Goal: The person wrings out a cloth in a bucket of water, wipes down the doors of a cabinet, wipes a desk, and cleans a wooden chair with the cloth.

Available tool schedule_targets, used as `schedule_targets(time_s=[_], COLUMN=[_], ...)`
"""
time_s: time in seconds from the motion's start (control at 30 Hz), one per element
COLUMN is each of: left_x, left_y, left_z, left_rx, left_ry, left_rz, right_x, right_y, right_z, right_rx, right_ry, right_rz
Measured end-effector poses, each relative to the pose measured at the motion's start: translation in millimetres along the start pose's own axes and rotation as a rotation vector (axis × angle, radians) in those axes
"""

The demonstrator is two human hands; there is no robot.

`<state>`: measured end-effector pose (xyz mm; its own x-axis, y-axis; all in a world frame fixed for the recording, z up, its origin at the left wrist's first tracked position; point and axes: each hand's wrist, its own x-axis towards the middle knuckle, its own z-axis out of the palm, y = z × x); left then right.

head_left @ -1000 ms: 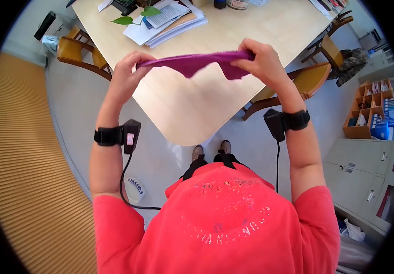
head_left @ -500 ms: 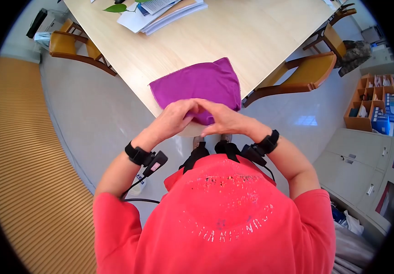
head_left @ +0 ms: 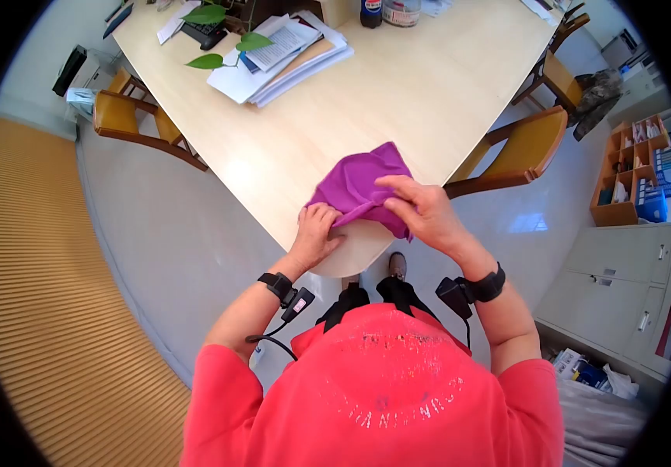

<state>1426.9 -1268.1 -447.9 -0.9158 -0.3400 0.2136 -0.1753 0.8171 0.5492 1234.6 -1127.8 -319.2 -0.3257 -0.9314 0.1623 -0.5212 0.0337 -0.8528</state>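
A purple cloth (head_left: pixel 355 183) lies rumpled on the near corner of the table, with a fold running across its front. My left hand (head_left: pixel 317 236) is at the cloth's left front corner, its fingers curled over the fabric and the thumb close to the table. Over the right side of the cloth is my right hand (head_left: pixel 429 218), its thumb and index finger apart with purple fabric showing behind them. Black straps with small boxes sit on both wrists.
The pale wooden table (head_left: pixel 397 101) bears a paper stack (head_left: pixel 289 62), a dark bottle (head_left: pixel 371 12), a glass jar (head_left: pixel 402 11) and plant leaves (head_left: pixel 208 61). Wooden chairs stand at the left (head_left: pixel 141 128) and right (head_left: pixel 518 152). Grey cabinets (head_left: pixel 607 272) line the right side.
The cloth, spread flatter before, is now bunched and folded at its front. My hands, close together before, have moved apart to its left and right sides. The view takes in more of the table's far side.
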Motion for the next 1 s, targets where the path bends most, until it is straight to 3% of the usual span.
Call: schedule_targets(time_s=[0.13, 0.17, 0.23, 0.3, 0.37, 0.5, 0.63, 0.7, 0.77, 0.83, 0.93, 1.0], left_x=[15.3, 25.1, 53.1, 88.0, 112.3, 120.6, 90.9, 68.8, 40.4, 9.5, -1.9, 8.4], left_y=[-32.9, -33.5, -40.1, -39.9, -13.5, 34.1, 44.2, 37.7, 24.5, 2.3, -2.3, -11.3], left_z=[-9.2, -19.3, -46.2, -71.7, -113.9, -165.8, -177.2, -165.3, -134.2, -95.3, -78.5, -79.9], left_rx=[-0.238, -0.273, -0.306, -0.563, -0.661, -0.855, -0.706, -0.779, -0.698, -0.809, -0.763, -0.815], left_ry=[0.087, 0.182, 0.230, 0.295, 0.310, 0.375, 0.198, -0.066, -0.233, -0.410, -0.508, -0.343], left_rz=[-0.069, -0.164, -0.208, -0.244, -0.291, -0.090, -0.106, -0.186, -0.262, -0.412, -0.566, -0.582], right_x=[8.8, 13.3, 28.4, 41.4, 50.0, 42.2, 5.7, -15.0, -36.5, -50.8, -58.4, -45.6], right_y=[21.4, 24.6, 57.9, 53.4, 31.0, -6.0, -4.9, 12.9, 48.9, 79.9, 104.9, 101.5], right_z=[-28.1, -41.8, -57.7, -76.7, -93.0, -108.5, -102.0, -85.2, -64.4, -45.0, -28.6, -31.8], right_rx=[-0.131, -0.147, -0.071, 0.009, 0.129, 0.373, 0.182, 0.267, 0.290, 0.232, 0.040, 0.038], right_ry=[0.227, 0.208, 0.281, 0.335, 0.482, 0.587, 0.413, 0.239, 0.110, -0.017, -0.059, 0.041], right_rz=[-0.006, 0.155, -0.001, 0.082, 0.035, -0.044, 0.056, 0.063, 0.180, 0.285, 0.361, 0.326])
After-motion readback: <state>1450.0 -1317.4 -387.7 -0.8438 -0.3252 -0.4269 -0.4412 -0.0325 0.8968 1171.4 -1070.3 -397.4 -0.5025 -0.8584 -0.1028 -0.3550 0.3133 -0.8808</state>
